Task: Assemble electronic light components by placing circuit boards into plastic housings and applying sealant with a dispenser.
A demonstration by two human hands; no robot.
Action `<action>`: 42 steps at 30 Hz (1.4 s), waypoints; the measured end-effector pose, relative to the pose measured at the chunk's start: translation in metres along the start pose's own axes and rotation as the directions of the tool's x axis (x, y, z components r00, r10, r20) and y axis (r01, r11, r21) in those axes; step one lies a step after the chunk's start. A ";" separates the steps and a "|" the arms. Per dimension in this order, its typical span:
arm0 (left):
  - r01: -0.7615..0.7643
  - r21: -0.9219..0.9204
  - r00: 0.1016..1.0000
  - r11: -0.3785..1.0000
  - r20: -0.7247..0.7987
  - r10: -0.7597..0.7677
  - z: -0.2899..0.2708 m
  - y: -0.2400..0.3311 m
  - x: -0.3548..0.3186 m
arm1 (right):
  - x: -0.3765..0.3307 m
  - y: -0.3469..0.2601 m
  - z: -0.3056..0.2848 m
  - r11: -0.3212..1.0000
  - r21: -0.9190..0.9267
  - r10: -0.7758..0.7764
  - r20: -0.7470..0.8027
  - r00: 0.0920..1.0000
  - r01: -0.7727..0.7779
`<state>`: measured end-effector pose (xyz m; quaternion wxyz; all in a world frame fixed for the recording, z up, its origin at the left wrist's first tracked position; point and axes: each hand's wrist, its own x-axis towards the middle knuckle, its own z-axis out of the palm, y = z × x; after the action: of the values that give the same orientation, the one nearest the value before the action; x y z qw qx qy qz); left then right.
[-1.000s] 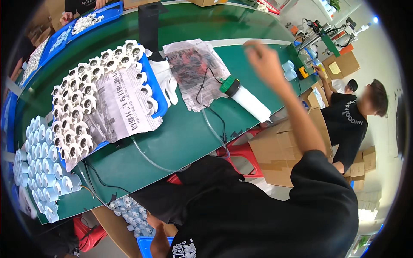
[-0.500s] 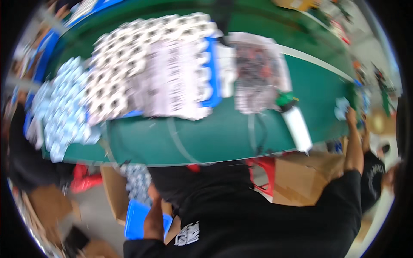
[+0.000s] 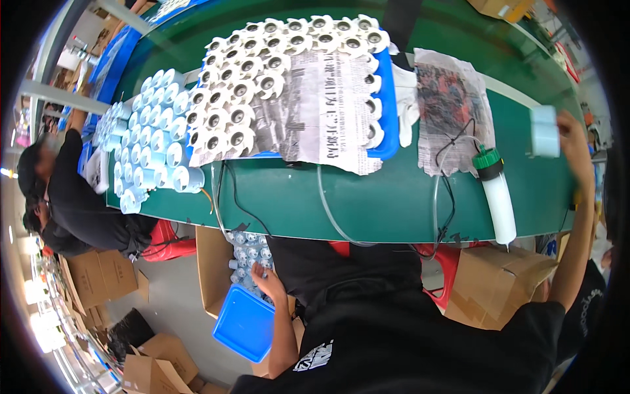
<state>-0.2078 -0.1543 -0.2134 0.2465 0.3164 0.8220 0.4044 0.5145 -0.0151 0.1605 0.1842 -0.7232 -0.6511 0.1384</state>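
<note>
My right hand (image 3: 575, 146) grips light blue plastic cups (image 3: 545, 132), seemingly two end to end, above the right end of the green bench; motion blurs them slightly. Down at the left, my left hand (image 3: 268, 282) hovers with loosely parted fingers by a cardboard box (image 3: 211, 272) of similar light blue parts (image 3: 248, 253). A blue plastic lid or shallow tray (image 3: 246, 323) lies just below that hand. On the bench, a white glue syringe (image 3: 500, 207) with a green cap rests near the front edge, its needle tip pointing toward me.
White impeller-like wheels (image 3: 241, 90) and newspaper (image 3: 328, 108) fill a blue tray (image 3: 390, 125). Many light blue cups (image 3: 154, 141) stand left of it. White gloves (image 3: 407, 98) and printed paper (image 3: 453, 98) lie to its right. Hoses cross the front edge. A co-worker (image 3: 92, 197) sits at left.
The view has swung, shifting the scene rightward, and is sharper. My right hand has carried the light blue cups farther back over the bench. My left hand stays by the box.
</note>
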 end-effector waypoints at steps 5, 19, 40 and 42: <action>-0.082 -0.164 0.996 0.983 0.020 0.087 -0.002 0.182 -0.065 | -0.003 -0.201 0.099 0.982 0.115 -0.178 0.287 0.941 0.150; -0.807 -0.211 0.377 0.551 0.534 0.757 0.090 0.318 -0.081 | -0.027 -0.257 0.195 0.981 0.099 -0.162 -0.054 0.985 0.167; -0.831 -0.081 0.464 0.551 0.446 0.765 0.105 0.324 -0.082 | -0.063 -0.145 0.197 0.835 -0.335 0.264 -0.454 0.851 -0.437; -0.813 -0.091 0.483 0.576 0.447 0.753 0.105 0.323 -0.087 | -0.067 -0.134 0.189 0.818 -0.352 0.287 -0.437 0.853 -0.455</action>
<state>0.0245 -0.0109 0.0070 0.1913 0.7537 0.5328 0.3339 0.3050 -0.0541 0.0490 0.1010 -0.8731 -0.4627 -0.1161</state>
